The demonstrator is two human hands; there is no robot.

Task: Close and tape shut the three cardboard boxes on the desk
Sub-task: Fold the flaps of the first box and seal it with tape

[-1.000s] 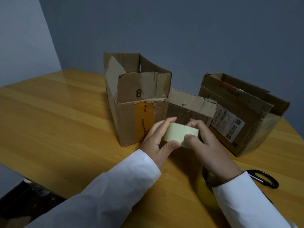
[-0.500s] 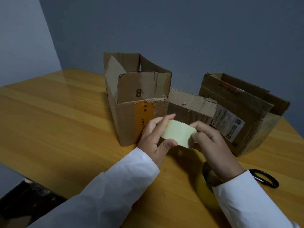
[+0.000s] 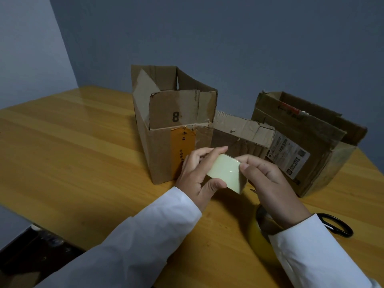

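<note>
Three open cardboard boxes stand on the wooden desk [image 3: 72, 152]. The tall box [image 3: 162, 146] marked "8" has its flaps up. A low small box [image 3: 243, 132] sits between it and the wide box [image 3: 307, 146] with a shipping label on the right. In front of the boxes I hold a pale yellow tape roll [image 3: 225, 173] above the desk. My left hand [image 3: 197, 173] grips the roll between thumb and fingers. My right hand [image 3: 268, 181] pinches the roll's right edge with thumb and forefinger.
Black-handled scissors [image 3: 336, 225] lie on the desk at the right, partly behind my right sleeve. A yellow round object [image 3: 257, 242] sits under my right wrist. The desk's left edge drops off to a dark floor area at bottom left.
The tape roll has tilted and turned a little in my hands. My right thumb and forefinger have shifted along its right edge. The boxes have not moved.
</note>
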